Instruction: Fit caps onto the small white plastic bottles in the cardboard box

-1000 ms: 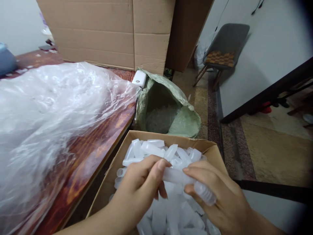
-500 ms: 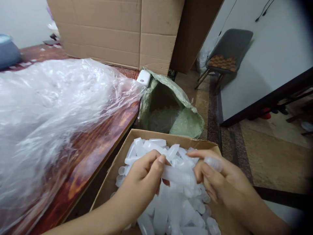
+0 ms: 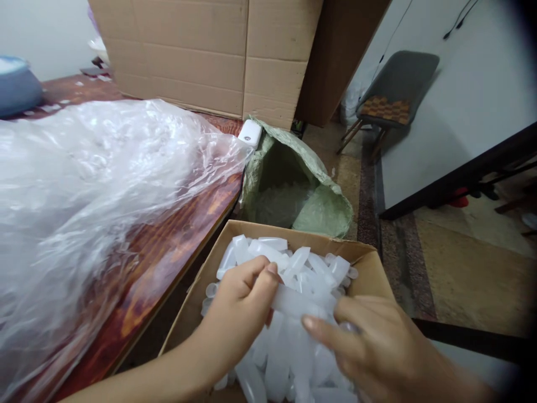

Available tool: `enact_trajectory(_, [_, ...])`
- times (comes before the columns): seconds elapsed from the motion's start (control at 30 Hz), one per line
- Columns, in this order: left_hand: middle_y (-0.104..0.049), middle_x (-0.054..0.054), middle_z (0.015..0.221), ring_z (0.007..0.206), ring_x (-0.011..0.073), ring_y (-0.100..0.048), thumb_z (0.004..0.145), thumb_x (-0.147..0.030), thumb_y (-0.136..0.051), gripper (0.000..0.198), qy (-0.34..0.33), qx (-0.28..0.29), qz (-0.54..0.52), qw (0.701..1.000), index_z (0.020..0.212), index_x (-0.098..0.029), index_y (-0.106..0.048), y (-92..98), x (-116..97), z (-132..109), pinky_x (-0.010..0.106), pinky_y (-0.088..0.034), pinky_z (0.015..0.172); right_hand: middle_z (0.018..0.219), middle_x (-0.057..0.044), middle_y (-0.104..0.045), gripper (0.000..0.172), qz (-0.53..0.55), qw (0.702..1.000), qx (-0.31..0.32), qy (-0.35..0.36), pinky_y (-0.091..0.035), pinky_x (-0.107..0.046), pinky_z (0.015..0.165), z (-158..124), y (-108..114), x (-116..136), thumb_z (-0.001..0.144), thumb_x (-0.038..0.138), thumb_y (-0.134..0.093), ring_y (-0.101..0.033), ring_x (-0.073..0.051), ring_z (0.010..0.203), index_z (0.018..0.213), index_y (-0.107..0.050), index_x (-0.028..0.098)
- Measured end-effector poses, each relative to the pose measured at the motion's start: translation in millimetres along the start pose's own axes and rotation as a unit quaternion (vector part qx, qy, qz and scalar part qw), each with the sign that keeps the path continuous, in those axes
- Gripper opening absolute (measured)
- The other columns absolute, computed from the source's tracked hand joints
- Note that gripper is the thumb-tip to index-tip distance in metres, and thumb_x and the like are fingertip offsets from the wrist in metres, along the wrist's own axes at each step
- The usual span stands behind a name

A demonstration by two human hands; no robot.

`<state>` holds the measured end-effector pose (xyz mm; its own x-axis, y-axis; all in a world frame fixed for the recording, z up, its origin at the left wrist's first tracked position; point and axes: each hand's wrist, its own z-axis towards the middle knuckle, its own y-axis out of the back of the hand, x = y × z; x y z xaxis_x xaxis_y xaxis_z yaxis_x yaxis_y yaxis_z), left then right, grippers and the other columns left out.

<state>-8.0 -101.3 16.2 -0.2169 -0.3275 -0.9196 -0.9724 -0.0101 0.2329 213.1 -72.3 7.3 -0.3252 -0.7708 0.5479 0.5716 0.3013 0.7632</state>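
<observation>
My left hand [image 3: 247, 294] is closed around one end of a translucent white plastic tube [image 3: 296, 302], held slantwise above an open cardboard box. At the tube's other end is my right hand [image 3: 369, 341], slightly blurred, its fingers curled and its thumb lying along the front. Part of a small clear piece [image 3: 349, 327] shows among the right fingers; most of it is hidden. Below both hands, a heap of similar translucent tubes [image 3: 277, 358] fills the cardboard box [image 3: 373, 274].
Beyond the box stands an open green woven sack [image 3: 323, 210] with translucent pieces inside. To the left, clear plastic sheeting [image 3: 84, 179] covers much of a reddish wooden table [image 3: 180, 229]. A large cardboard panel [image 3: 188, 56] rises behind; a grey chair [image 3: 403, 84] stands at the far right.
My right hand has turned and come down onto the right end of the tube. The clear piece in it, plainly visible before, is now mostly covered. My left hand keeps its hold.
</observation>
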Motion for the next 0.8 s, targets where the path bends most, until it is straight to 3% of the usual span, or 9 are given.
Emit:
enact_trajectory(0.1, [-0.041, -0.005, 0.042, 0.042, 0.0092, -0.039, 0.090, -0.040, -0.037, 0.041, 0.011, -0.003, 0.004, 1.000, 0.056, -0.019, -0.046, 0.6, -0.8, 0.8, 0.021, -0.030, 0.044, 0.070, 0.002, -0.056, 0.058, -0.083, 0.996, 0.014, 0.032, -0.044, -0.028, 0.052, 6.6, 5.4, 4.5, 0.084, 0.008, -0.045, -0.053, -0.015, 0.054, 0.139, -0.040, 0.025])
enact_trajectory(0.23, [-0.039, -0.006, 0.040, 0.040, 0.0090, -0.037, 0.087, -0.041, -0.038, 0.038, 0.019, 0.013, -0.009, 1.000, 0.056, -0.020, -0.044, -0.6, -2.5, -0.3, 0.020, -0.028, 0.042, 0.064, 0.004, -0.053, 0.050, -0.122, 0.986, 0.037, 0.103, -0.039, -0.029, 0.045, 11.4, 5.2, 2.2, 0.085, 0.013, -0.044, -0.049, -0.016, 0.049, 0.133, -0.045, 0.025])
enact_trajectory(0.33, [-0.036, -0.007, 0.039, 0.039, 0.0085, -0.034, 0.086, -0.040, -0.038, 0.037, 0.027, 0.007, -0.015, 0.999, 0.056, -0.020, -0.043, -1.0, -3.3, -1.5, 0.020, -0.026, 0.041, 0.067, 0.003, -0.055, 0.052, -0.115, 0.992, 0.031, 0.050, -0.041, -0.028, 0.049, 8.6, 3.7, -3.4, 0.086, 0.010, -0.042, -0.051, -0.014, 0.052, 0.137, -0.042, 0.020])
enact_trajectory(0.43, [-0.035, -0.007, 0.038, 0.037, 0.0083, -0.032, 0.085, -0.040, -0.039, 0.036, 0.025, 0.006, -0.016, 1.000, 0.055, -0.020, -0.042, -0.3, -3.8, -2.5, 0.020, -0.024, 0.039, 0.063, 0.005, -0.052, 0.054, -0.124, 0.987, 0.018, 0.097, -0.039, -0.027, 0.048, 7.4, 6.1, -6.9, 0.085, 0.011, -0.043, -0.048, -0.013, 0.049, 0.136, -0.043, 0.026])
enact_trajectory(0.53, [-0.032, -0.007, 0.038, 0.036, 0.0074, -0.029, 0.087, -0.039, -0.039, 0.036, 0.045, -0.001, -0.042, 0.998, 0.057, -0.020, -0.042, 0.1, -4.6, -2.3, 0.020, -0.021, 0.038, 0.066, 0.004, -0.054, 0.046, -0.102, 0.993, 0.047, 0.037, -0.040, -0.027, 0.048, 9.3, 9.7, -7.3, 0.089, 0.011, -0.042, -0.053, -0.013, 0.052, 0.133, -0.046, 0.024])
enact_trajectory(0.6, [-0.033, -0.007, 0.039, 0.037, 0.0071, -0.029, 0.089, -0.039, -0.038, 0.037, 0.057, 0.000, -0.060, 0.997, 0.057, -0.020, -0.042, -0.8, -4.8, -1.3, 0.019, -0.020, 0.038, 0.068, 0.002, -0.056, 0.039, -0.103, 0.993, 0.026, 0.043, -0.041, -0.029, 0.050, 10.9, 9.8, -5.0, 0.094, 0.016, -0.043, -0.054, -0.014, 0.053, 0.133, -0.045, 0.019])
enact_trajectory(0.7, [-0.036, -0.006, 0.039, 0.037, 0.0069, -0.030, 0.092, -0.041, -0.038, 0.043, 0.063, 0.024, -0.086, 0.994, 0.055, -0.019, -0.043, -3.6, -3.4, 0.7, 0.019, -0.021, 0.038, 0.069, 0.001, -0.060, 0.040, -0.161, 0.977, 0.006, 0.138, -0.041, -0.033, 0.052, 16.6, 4.4, 1.1, 0.095, 0.030, -0.053, -0.054, -0.016, 0.055, 0.131, -0.045, 0.014])
enact_trajectory(0.8, [-0.032, -0.006, 0.038, 0.036, 0.0071, -0.026, 0.095, -0.044, -0.034, 0.048, 0.082, 0.054, -0.128, 0.987, 0.055, -0.019, -0.041, -4.4, -1.7, 0.5, 0.020, -0.019, 0.038, 0.072, -0.002, -0.064, 0.031, -0.210, 0.967, -0.040, 0.141, -0.042, -0.033, 0.054, 29.4, -3.5, 6.3, 0.092, 0.029, -0.060, -0.057, -0.017, 0.059, 0.117, -0.054, 0.012])
